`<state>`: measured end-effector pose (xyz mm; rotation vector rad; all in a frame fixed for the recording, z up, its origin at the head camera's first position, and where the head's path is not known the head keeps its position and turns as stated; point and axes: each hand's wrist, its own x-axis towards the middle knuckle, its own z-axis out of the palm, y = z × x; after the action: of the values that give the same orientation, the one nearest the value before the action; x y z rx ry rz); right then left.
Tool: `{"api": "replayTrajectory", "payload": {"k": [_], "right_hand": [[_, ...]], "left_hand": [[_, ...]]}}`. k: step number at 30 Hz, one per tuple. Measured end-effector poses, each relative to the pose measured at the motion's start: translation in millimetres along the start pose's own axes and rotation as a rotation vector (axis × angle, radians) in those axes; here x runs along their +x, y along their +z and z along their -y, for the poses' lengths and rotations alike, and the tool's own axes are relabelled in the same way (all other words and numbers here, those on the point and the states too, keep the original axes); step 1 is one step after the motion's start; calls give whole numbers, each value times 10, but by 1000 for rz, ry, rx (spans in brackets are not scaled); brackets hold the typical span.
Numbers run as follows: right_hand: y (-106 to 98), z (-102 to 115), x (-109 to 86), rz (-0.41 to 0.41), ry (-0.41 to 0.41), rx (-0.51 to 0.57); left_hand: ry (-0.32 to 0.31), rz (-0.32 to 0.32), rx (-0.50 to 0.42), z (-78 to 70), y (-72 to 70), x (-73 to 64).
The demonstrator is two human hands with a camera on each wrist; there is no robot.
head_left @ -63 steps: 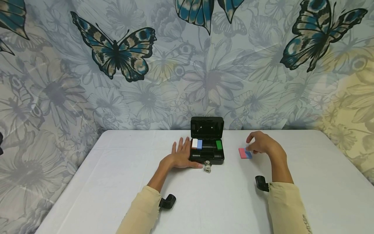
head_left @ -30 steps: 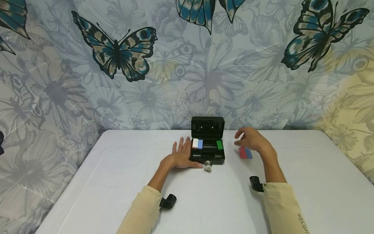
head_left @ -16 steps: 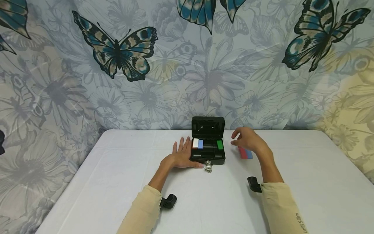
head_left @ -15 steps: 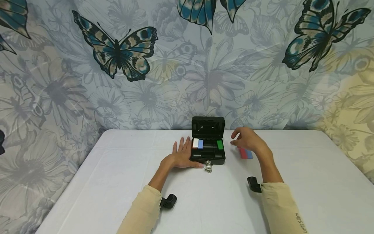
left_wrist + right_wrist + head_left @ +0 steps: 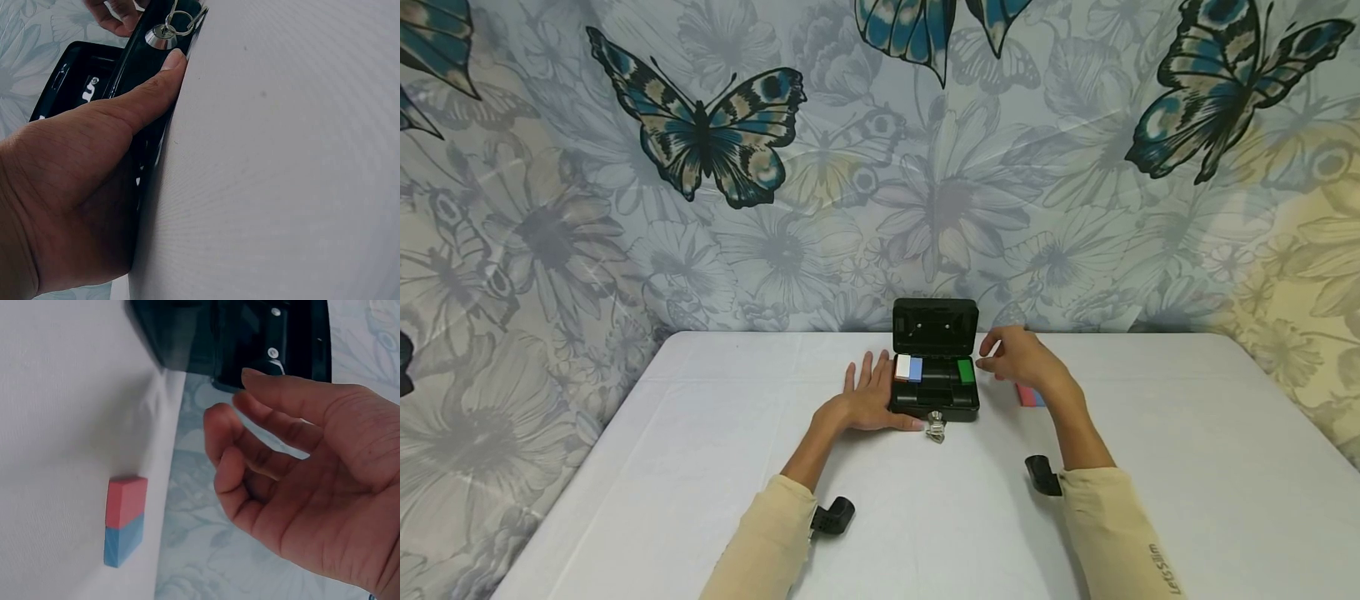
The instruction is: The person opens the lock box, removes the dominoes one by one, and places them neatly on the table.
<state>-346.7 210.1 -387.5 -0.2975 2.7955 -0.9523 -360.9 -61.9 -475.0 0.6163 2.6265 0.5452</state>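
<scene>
Only head view shows green block (image 5: 966, 371) inside box (image 5: 934, 398).

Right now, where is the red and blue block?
In the head view, the red and blue block lies on the table, right of the black box, partly behind the right hand.

Bright, even, diffuse light; only soft shadows on the white cloth-covered worktop (image 5: 700, 467). The head view is sharp. Both wrist views are slightly soft, with near skin blurred.

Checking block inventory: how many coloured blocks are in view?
3. A white-and-blue block at the left of the open black box, a green block at its right, a red-and-blue block on the table. Others may be hidden inside.
</scene>
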Motion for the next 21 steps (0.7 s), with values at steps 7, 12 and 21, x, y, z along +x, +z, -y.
{"api": "replayTrajectory", "payload": {"k": [7,12,21], "right_hand": [[69,51,29,-35,-16,-21],[117,72,45,-47,-11,-46],[181,95,49,-78,71,-85]], "left_hand": [[7,-10,-10,6,-1,1],[11,-11,-17,12,3,5],[14,-11,-29,8,1,4]]}}
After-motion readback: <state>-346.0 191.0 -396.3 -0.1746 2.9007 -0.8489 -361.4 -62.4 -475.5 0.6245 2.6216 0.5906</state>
